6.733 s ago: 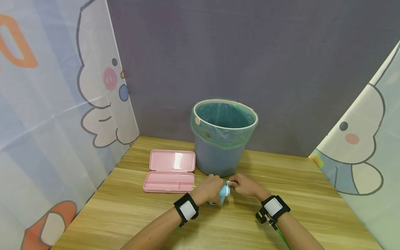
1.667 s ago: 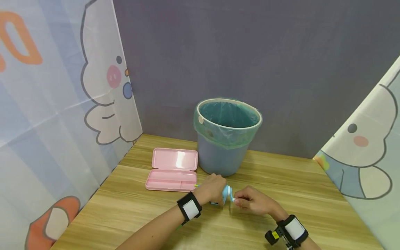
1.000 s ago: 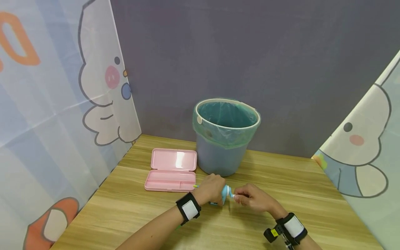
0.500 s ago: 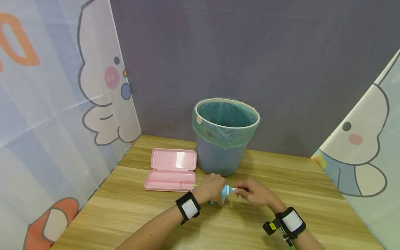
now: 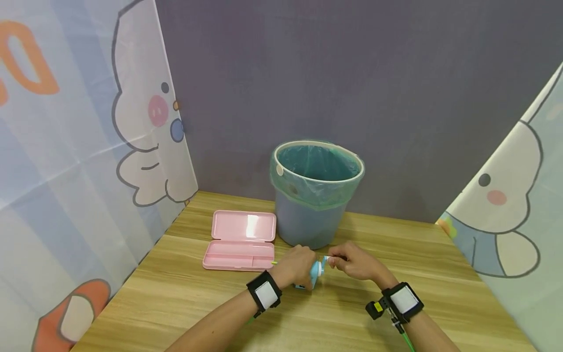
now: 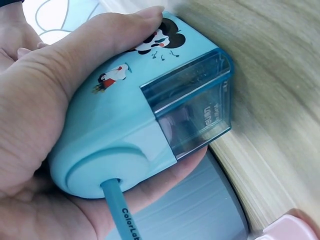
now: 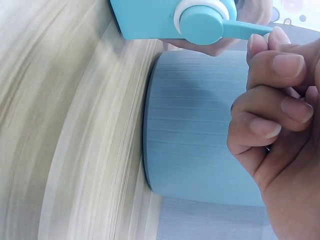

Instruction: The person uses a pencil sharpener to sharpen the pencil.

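Observation:
A light blue crank pencil sharpener (image 6: 115,110) with a see-through shavings drawer (image 6: 195,105) sits on the table, gripped by my left hand (image 5: 295,266). In the left wrist view the thumb lies over its printed top and fingers wrap underneath. A teal pencil (image 6: 120,210) lettered "ColorLab" sticks into the hole of the sharpener; in the head view only its tip shows left of the hand. My right hand (image 5: 356,261) pinches the knob end of the crank (image 7: 245,30), its other fingers curled. The crank arm points upward in the head view.
Just behind the hands stands a grey-blue bin (image 5: 308,220) lined with a green bag (image 5: 316,193). An opened pink pencil case (image 5: 239,248) lies to the left of the hands, near the bin's base. Printed cloths hang at both sides.
The right hand has turned the crank, carrying its knob from low to high through the recent frames. The left hand keeps its grip on the sharpener in the same place.

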